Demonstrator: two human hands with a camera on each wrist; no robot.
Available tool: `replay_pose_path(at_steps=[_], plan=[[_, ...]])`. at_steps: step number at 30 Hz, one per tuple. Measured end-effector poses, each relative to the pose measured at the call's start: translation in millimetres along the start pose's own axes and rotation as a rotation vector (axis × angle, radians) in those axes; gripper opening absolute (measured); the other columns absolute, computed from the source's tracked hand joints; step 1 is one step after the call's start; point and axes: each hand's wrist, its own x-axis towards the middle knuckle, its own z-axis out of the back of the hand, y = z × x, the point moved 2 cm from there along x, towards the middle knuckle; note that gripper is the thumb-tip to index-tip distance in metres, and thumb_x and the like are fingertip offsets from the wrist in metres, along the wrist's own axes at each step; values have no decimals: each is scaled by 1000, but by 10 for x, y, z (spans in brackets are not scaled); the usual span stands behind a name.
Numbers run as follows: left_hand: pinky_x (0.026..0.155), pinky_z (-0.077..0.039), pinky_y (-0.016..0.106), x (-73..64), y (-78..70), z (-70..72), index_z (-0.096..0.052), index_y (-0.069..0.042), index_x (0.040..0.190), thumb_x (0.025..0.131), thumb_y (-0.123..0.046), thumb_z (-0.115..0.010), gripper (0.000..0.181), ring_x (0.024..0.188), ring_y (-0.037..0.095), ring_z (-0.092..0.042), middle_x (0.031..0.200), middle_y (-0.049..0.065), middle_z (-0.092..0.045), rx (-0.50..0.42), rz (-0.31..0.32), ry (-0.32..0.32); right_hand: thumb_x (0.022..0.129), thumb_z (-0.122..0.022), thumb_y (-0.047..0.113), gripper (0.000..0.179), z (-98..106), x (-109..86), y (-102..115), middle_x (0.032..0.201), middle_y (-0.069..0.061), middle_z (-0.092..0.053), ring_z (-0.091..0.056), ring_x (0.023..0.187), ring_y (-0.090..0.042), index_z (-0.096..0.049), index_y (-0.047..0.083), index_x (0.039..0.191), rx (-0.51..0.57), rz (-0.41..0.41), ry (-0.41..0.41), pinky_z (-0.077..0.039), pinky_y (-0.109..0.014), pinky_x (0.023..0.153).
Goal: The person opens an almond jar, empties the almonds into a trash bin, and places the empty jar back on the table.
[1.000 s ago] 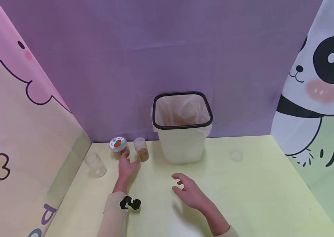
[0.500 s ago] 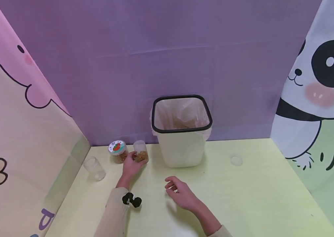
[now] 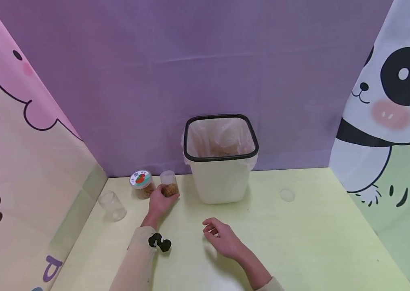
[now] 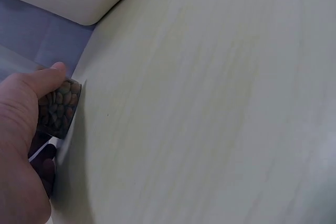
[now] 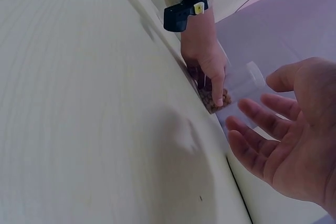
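Across a pale table (image 3: 317, 242), in front of a white bin (image 3: 221, 184), a person's right hand (image 3: 223, 239) hovered with fingers loosely curved and apart, while the left hand (image 3: 159, 204), beside a lidded jar (image 3: 146, 188), gripped a clear cup (image 3: 168, 178) of brown pieces between jar and bin.

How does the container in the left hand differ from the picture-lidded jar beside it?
The container is narrower; the jar is wider. The jar's lid has red printing; the container shows none on top. The left hand grips the container, not the jar. Both are see-through and hold brown pieces.
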Motion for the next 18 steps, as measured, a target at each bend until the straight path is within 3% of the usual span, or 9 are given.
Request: replay_pose_path(at_steps=[9,18], plan=[[103,-38,53,-94,22,61,-49,-3,131,79,-35,-81,70,124,36,-48,131,21,-53,-30,-13,-28,97,-55,15,28,35,-16,-37,109,-12,-64,-61,95,-19,-58,3,122,-23,5,11,-49,-32,78],[98,-42,51,-265,-88,114,-56,-2,124,75,-31,-85,64,117,34,-52,124,20,-58,-51,-89,-58,98,-55,12,25,263,-98,-62,110,-16,-64,-60,93,-22,-58,0,121,-30,12,-51,-50,-33,78]])
